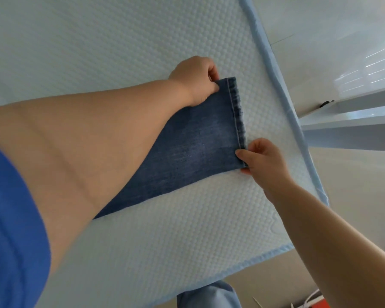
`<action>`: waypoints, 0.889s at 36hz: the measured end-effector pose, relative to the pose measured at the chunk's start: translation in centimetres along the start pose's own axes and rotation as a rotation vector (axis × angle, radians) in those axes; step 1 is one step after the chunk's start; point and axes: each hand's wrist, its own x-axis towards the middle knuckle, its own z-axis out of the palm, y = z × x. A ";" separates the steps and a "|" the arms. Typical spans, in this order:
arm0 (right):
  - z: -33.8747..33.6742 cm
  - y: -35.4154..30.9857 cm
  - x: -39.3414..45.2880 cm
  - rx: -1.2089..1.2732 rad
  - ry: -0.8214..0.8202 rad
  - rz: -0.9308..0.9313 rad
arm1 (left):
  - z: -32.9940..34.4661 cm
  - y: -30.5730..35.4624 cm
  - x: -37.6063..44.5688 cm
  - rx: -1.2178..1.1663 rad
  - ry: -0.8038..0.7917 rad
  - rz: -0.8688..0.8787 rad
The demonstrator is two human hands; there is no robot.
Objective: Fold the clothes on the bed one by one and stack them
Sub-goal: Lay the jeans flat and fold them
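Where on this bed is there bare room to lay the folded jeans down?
Bare mattress stretches wide beyond the left hand, and a broad strip lies between the jeans and the near edge. The narrow band between the hem, right hand and the blue piping is crowded.

bright, even daylight | soft shadows | wide-angle edge bending | mild blur

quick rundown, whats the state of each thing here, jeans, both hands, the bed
jeans leg: lying flat on the bed, hem end held at both corners
left hand: pinching the far corner of the hem
right hand: pinching the near corner of the hem
mattress: bare quilted surface with blue piping, the jeans leg lying on it
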 end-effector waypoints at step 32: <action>25.7 1.0 -12.4 -1.260 -0.309 -0.837 | -3.8 -32.3 -35.3 0.277 0.091 -0.640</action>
